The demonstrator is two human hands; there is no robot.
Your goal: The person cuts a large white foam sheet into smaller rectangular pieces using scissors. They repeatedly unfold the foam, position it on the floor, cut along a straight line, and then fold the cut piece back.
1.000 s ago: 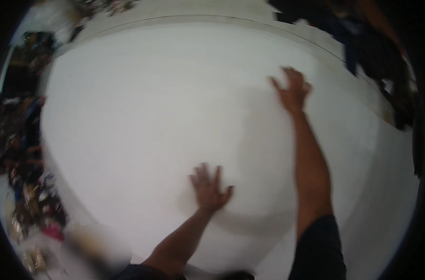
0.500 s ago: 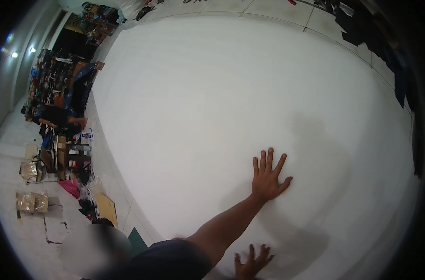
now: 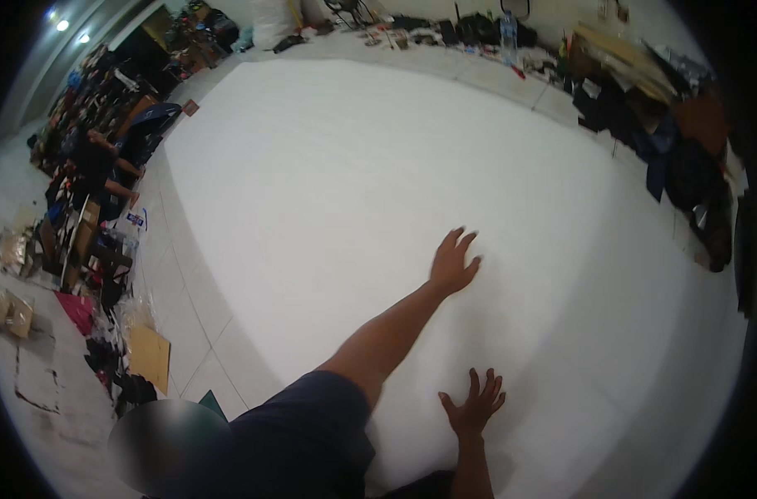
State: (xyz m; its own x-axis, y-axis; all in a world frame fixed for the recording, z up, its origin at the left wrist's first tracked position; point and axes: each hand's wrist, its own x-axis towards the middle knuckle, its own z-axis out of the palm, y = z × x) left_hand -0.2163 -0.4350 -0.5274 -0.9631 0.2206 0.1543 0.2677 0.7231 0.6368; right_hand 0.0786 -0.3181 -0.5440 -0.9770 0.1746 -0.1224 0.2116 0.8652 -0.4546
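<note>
A wide, plain white sheet (image 3: 328, 175) lies spread over the tiled floor in front of me. My left hand (image 3: 455, 264) reaches out over its middle, palm down, with the fingers slightly bent and apart; nothing is in it. Closer to me and a little to the right is my right hand (image 3: 476, 406), its fingers spread and its thumb pointing left, also holding nothing. Both hands are at or just above the sheet; whether they touch it I cannot tell. A dark sleeve (image 3: 312, 424) covers my upper left arm.
Along the left stand cardboard pieces (image 3: 150, 358), a pink bag (image 3: 75, 309) and cluttered goods, with a seated person (image 3: 91, 162) among them. A water bottle (image 3: 508, 35) and small items line the far wall. Dark cloths (image 3: 661, 154) are heaped at the right.
My left hand has moved up and left, its spread fingers now more bent. My right hand has come further into view, up and rightward. The view has tilted toward the far wall.
</note>
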